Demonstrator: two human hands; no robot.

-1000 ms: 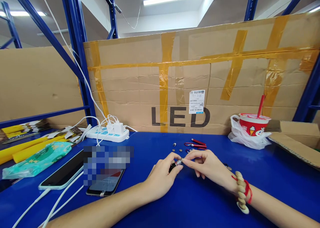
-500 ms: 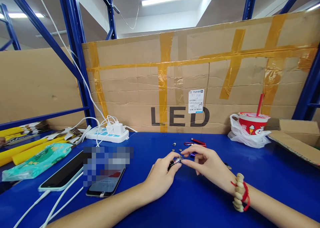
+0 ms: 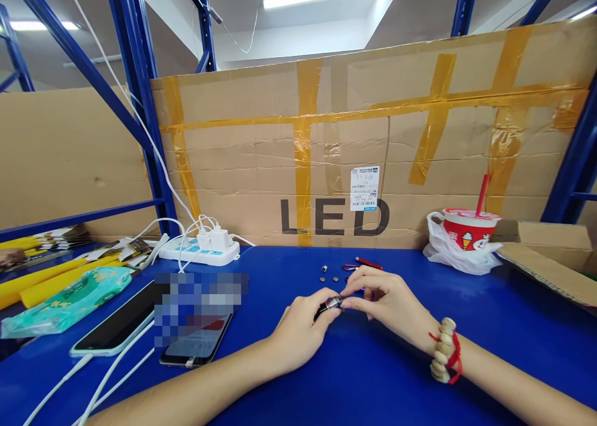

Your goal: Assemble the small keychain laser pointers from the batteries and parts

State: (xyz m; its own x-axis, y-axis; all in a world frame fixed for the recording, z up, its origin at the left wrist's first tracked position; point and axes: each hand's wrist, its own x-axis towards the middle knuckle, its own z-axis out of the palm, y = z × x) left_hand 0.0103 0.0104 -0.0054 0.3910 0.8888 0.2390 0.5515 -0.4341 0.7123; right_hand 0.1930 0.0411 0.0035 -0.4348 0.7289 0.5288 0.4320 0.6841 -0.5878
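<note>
Between the thumb and fingers of my left hand (image 3: 303, 329) is a small black mini flashlight (image 3: 326, 306) with a silver end, tilted up to the right. My right hand (image 3: 380, 295) pinches at that silver end with thumb and forefinger; its other fingers are curled. Whatever tiny part may sit in the pinch is hidden by the fingertips. Beyond the hands lie two small round button cells (image 3: 329, 280) and a small silver piece (image 3: 324, 268). A red mini flashlight (image 3: 368, 263) with a red clip lies behind my right hand, and a purple item is mostly covered by it.
At the left are two phones (image 3: 114, 326), one partly blurred out, white cables, a power strip (image 3: 200, 250) and a green packet (image 3: 69, 301). A red cup (image 3: 469, 230) in a plastic bag stands back right beside an open cardboard box (image 3: 550, 258). A large cardboard sheet (image 3: 252, 165) closes the back.
My right thumb and forefinger have closed together onto the silver end of the flashlight; before, they were slightly apart around it. My left hand has stayed nearly still.
</note>
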